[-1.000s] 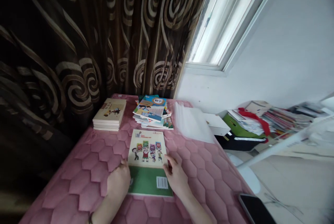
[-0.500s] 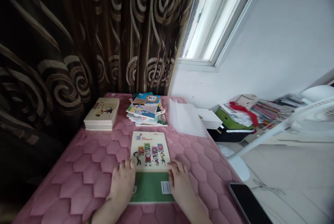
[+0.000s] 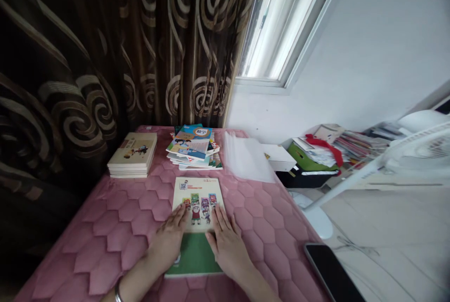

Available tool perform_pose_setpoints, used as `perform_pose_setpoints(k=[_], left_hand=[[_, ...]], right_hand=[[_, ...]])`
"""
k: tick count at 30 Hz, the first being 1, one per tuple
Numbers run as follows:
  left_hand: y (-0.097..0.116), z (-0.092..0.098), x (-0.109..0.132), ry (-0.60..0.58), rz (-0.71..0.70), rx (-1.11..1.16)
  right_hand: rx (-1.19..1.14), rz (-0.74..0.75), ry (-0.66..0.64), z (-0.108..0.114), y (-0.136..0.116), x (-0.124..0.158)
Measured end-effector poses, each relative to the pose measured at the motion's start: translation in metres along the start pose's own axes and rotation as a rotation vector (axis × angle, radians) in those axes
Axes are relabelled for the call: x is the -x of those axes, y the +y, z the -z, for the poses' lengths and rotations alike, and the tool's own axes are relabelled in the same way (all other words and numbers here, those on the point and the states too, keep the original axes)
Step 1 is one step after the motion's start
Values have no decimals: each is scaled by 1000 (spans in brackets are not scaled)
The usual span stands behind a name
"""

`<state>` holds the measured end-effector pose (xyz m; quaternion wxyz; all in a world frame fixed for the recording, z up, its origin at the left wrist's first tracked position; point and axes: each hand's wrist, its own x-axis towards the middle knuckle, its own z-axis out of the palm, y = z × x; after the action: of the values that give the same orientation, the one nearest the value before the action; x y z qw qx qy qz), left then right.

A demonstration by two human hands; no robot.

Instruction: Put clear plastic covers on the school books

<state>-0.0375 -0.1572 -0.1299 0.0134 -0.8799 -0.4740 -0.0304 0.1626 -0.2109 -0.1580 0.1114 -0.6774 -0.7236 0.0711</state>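
A book (image 3: 198,255) with a cream and green cover lies flat on the pink quilted tablecloth (image 3: 133,217) in front of me. Cartoon children and small coloured books are printed on it. My left hand (image 3: 170,231) rests on its left side, fingers stretched out toward the middle. On the right side my right hand (image 3: 227,241) lies flat across the cover, thumb apart from the fingers, hiding part of the green band. Both hands press down from above without gripping. A metal bracelet (image 3: 118,290) circles my left wrist.
At the back left stands a stack of cream books (image 3: 133,154). Beside it is a loose pile of textbooks (image 3: 193,145), then translucent plastic sheets (image 3: 248,159). A phone (image 3: 332,269) lies at the right edge. A white fan (image 3: 351,184) stands beyond, near a box of papers (image 3: 312,156).
Both hands have moved from the book's side edges inward onto its cover, with fingers now stretched flat. The view has shifted slightly; the book stays in place on the table.
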Motion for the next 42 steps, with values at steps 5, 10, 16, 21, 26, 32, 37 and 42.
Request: perform_pose_setpoints(k=[5,10,16,21,26,32,37,42], left_hand=[[30,6,-44,44,153,-33],[35,-10,-88,93,62,134],[-13,-16,-86,106,155,111],[-30,-20,-82,111,206,92],[-28,-20,-81,108,194,62],[-28,-17,-80,65,184,77],[-30,-24,-84,118,214,110],[-26,-19,-80,148,196,97]], right_hand=[[16,10,38,-8,1,0],[33,9,41,-7,0,-1],[21,1,-27,3,-4,0],[3,-70,-97,17,-16,-14],[-77,34,-72,31,-47,-74],[-26,-10,-79,19,-36,-114],[32,-204,-95,20,2,-102],[43,-229,-111,21,5,-101]])
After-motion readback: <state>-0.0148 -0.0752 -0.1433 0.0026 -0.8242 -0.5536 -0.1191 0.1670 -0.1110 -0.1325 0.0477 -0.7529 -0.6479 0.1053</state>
